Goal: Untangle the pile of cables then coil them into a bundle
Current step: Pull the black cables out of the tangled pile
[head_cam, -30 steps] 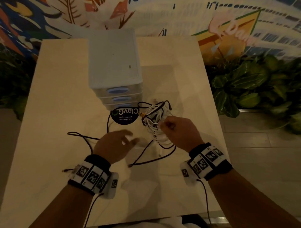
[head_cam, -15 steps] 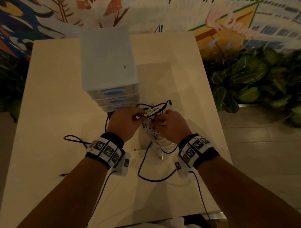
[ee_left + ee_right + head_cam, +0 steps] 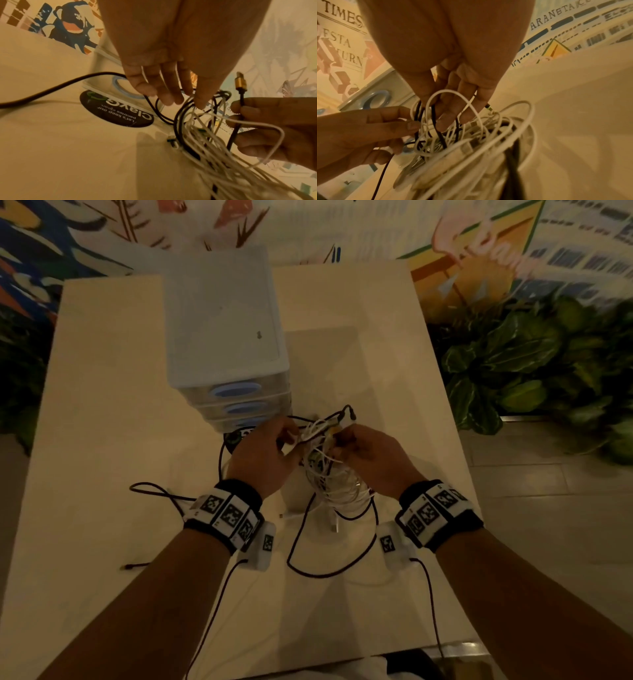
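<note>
The tangle of cables is held up just above the counter, near its middle and just in front of the small drawer unit. Mostly white strands are seen in it, with a few black ones threaded through.

The left hand is placed at the left of the tangle. Its fingers are hooked into the strands at the top, with a thin white strand and black loops caught round them. The right hand is placed at the right; in the left wrist view a dark braided cable with a gold plug is pinched between its thumb and fingers, and in its own wrist view white and black loops are caught round its fingers.

One black cable is left trailing in a loop on the near counter, and another black strand is laid out to the left. A round dark sticker is seen on the counter at the foot of the drawers.

The untangling step is judged to be in hand and at an early stage, since the mass is not yet separated and nothing has been coiled. For the next move, the gold-plugged end would probably have to be fed back through the loops held by the left hand, with those loops kept slack so that no knot is pulled tight.
</note>
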Demonstrator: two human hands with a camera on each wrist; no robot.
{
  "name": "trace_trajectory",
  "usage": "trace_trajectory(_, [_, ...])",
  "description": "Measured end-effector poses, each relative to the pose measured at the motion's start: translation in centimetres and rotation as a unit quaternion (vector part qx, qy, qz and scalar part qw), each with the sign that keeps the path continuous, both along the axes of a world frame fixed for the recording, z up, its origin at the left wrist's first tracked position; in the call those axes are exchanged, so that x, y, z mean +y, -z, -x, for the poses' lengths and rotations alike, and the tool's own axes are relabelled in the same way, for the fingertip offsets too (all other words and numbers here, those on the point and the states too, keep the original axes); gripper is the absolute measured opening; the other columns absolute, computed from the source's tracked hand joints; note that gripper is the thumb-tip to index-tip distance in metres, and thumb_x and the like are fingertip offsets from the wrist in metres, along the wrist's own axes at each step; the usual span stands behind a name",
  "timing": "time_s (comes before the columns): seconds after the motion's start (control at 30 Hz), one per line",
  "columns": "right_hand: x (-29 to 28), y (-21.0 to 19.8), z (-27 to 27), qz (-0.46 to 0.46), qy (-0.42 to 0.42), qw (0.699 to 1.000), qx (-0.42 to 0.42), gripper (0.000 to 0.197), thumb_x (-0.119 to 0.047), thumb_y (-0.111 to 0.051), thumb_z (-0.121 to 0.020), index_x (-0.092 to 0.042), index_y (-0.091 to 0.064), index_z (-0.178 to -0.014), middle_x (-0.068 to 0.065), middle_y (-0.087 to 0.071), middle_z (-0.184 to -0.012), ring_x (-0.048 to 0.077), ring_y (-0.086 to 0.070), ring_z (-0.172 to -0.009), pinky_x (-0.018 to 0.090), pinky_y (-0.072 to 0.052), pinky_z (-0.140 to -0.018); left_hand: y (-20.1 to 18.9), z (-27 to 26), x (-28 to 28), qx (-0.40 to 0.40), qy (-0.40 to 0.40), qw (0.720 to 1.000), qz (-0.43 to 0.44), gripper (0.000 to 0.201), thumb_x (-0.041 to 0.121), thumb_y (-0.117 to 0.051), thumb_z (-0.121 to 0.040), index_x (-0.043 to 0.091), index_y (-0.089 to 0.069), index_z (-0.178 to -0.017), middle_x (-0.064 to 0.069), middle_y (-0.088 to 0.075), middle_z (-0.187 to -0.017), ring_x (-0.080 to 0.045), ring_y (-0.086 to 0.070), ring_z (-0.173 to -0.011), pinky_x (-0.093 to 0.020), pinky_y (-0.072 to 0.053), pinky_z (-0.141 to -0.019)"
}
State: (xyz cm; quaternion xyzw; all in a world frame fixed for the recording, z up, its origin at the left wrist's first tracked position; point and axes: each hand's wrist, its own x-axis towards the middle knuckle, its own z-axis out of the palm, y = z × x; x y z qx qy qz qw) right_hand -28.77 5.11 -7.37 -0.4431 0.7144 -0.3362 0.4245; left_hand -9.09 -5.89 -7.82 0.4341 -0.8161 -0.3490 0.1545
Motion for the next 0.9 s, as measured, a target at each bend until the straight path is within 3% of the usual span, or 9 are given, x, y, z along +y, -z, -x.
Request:
trace_trajectory(0.1, [0.3, 0.3, 0.6, 0.003, 0.055, 0.997, -0.059, 0.003, -0.023, -0.064, -0.1, -0.023, -0.066, -0.101, -0.005, -0.078, -0.091, 0.013, -0.075, -0.088, 0.044, -0.058, -0.093, -0.6, 0.1, 1.0, -0.063, -0.048, 0.997, 0.01, 0.036, 0.052, -0.073, -0.082, 0.026, -0.048, -0.083, 0.009, -0.051, -0.069, -0.004, -0.049, -0.061, -0.026, -0.038, -0.054])
trace_trajectory(0.2, [0.3, 0.8, 0.7, 0.004, 0.077, 0.995, -0.07, 0.005, -0.021, -0.063, -0.1, -0.018, -0.066, -0.103, 0.002, -0.078, -0.09, 0.018, -0.076, -0.085, 0.047, -0.06, -0.09, -0.5, 0.3, 3.2, -0.165, 0.013, 0.985, -0.049, 0.029, 0.058, -0.069, -0.079, 0.031, -0.059, -0.08, 0.012, -0.06, -0.074, -0.009, -0.059, -0.072, -0.027, -0.048, -0.063])
trace_trajectory(0.27, [0.2, 0.9, 0.8, -0.005, 0.06, 0.998, -0.031, 0.005, -0.027, -0.062, -0.1, -0.024, -0.064, -0.103, -0.001, -0.078, -0.088, 0.017, -0.076, -0.082, 0.047, -0.06, -0.085, 0.0, 0.2, 4.7, -0.198, 0.036, 0.979, -0.042, 0.022, 0.056, -0.067, -0.081, 0.034, -0.064, -0.085, 0.014, -0.061, -0.08, -0.009, -0.062, -0.079, -0.027, -0.049, -0.066])
trace_trajectory(0.37, [0.2, 0.3, 1.0, -0.042, 0.004, 0.998, 0.05, 0.01, -0.036, -0.058, -0.1, -0.027, -0.059, -0.105, -0.004, -0.077, -0.089, 0.013, -0.07, -0.073, 0.034, -0.055, -0.068, 0.9, -0.3, 5.5, -0.231, 0.041, 0.972, -0.014, 0.02, 0.057, -0.064, -0.085, 0.039, -0.064, -0.094, 0.01, -0.062, -0.094, -0.016, -0.064, -0.088, -0.029, -0.05, -0.071])
trace_trajectory(0.47, [0.1, 0.0, 1.2, -0.061, -0.07, 0.99, 0.103, 0.02, -0.039, -0.064, -0.096, -0.023, -0.061, -0.108, -0.004, -0.074, -0.097, 0.013, -0.068, -0.083, 0.025, -0.049, -0.074, 1.8, -0.5, 5.3, -0.309, 0.06, 0.948, -0.034, 0.04, 0.067, -0.053, -0.087, 0.029, -0.061, -0.098, 0.004, -0.061, -0.096, -0.022, -0.064, -0.088, -0.037, -0.055, -0.075])
trace_trajectory(0.53, [-0.1, 0.2, 1.3, -0.065, -0.094, 0.986, 0.12, 0.022, -0.041, -0.065, -0.096, -0.023, -0.061, -0.109, -0.004, -0.074, -0.098, 0.014, -0.067, -0.088, 0.026, -0.049, -0.079, 2.2, -0.3, 5.4, -0.29, 0.052, 0.954, -0.056, 0.045, 0.07, -0.053, -0.085, 0.028, -0.06, -0.099, 0.004, -0.062, -0.09, -0.022, -0.064, -0.084, -0.036, -0.054, -0.072])
trace_trajectory(0.63, [-0.3, 0.8, 1.4, -0.067, -0.082, 0.987, 0.117, 0.018, -0.039, -0.066, -0.095, -0.026, -0.059, -0.106, -0.004, -0.073, -0.101, 0.017, -0.067, -0.092, 0.032, -0.051, -0.083, 2.2, 0.0, 5.7, -0.233, 0.043, 0.967, -0.089, 0.04, 0.062, -0.061, -0.087, 0.026, -0.062, -0.104, 0.003, -0.069, -0.093, -0.022, -0.066, -0.087, -0.035, -0.053, -0.074])
trace_trajectory(0.8, [-0.3, 2.2, 1.0, -0.047, -0.054, 0.988, 0.139, 0.021, -0.043, -0.069, -0.089, -0.028, -0.064, -0.103, -0.007, -0.072, -0.096, 0.017, -0.068, -0.091, 0.041, -0.055, -0.088, 1.7, -0.5, 5.1, -0.192, 0.028, 0.967, -0.163, 0.035, 0.056, -0.071, -0.083, 0.023, -0.073, -0.096, 0.007, -0.065, -0.085, -0.013, -0.059, -0.08, -0.023, -0.04, -0.068])
trace_trajectory(0.9, [-0.7, 1.9, 1.1, -0.058, -0.039, 0.985, 0.156, 0.026, -0.041, -0.069, -0.093, -0.025, -0.069, -0.113, -0.004, -0.074, -0.096, 0.018, -0.068, -0.097, 0.033, -0.053, -0.088, 1.0, -1.0, 4.8, -0.189, 0.025, 0.966, -0.172, 0.046, 0.062, -0.063, -0.081, 0.019, -0.072, -0.09, 0.001, -0.066, -0.084, -0.016, -0.059, -0.08, -0.03, -0.043, -0.068])
